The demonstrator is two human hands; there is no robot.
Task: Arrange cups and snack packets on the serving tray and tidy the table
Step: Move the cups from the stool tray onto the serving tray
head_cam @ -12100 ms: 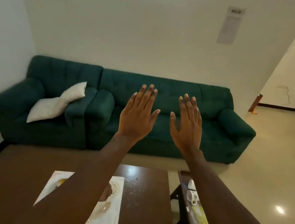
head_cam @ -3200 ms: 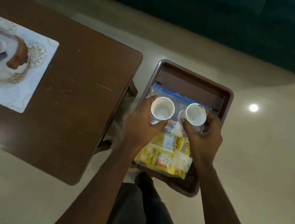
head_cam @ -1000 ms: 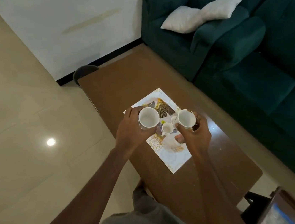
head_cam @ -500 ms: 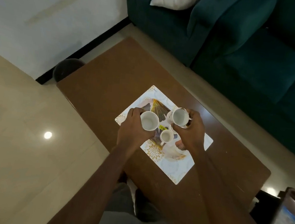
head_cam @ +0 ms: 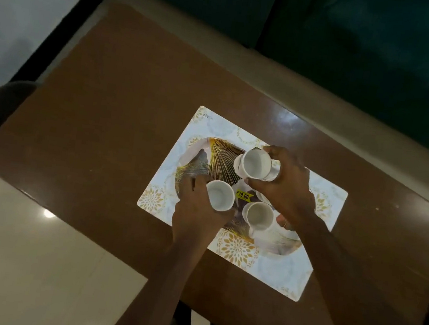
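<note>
Three white cups sat clustered over the middle of the serving tray (head_cam: 288, 275), a flat white rectangle with gold patterning. It lay on the brown table (head_cam: 105, 122), right of the frame's centre. The left hand (head_cam: 196, 216) had its fingers curled round the side of a first cup (head_cam: 219, 199) at the tray's left-centre. The right hand (head_cam: 285, 192) pinched a second cup (head_cam: 253, 164) between thumb and fingers, just above and to the right. Whether either held cup had reached the tray's surface could not be told. The third cup (head_cam: 258, 216) stood free below the right thumb, beside a yellow price sticker (head_cam: 242, 195).

The cups looked like glazed ceramic: small, light and rigid, smooth enough to slip, and likely to chip if knocked together. That mattered with all three so close. A hold round the wall just below the rim, as both hands had, seemed soundest, since no handle showed clearly.
</note>
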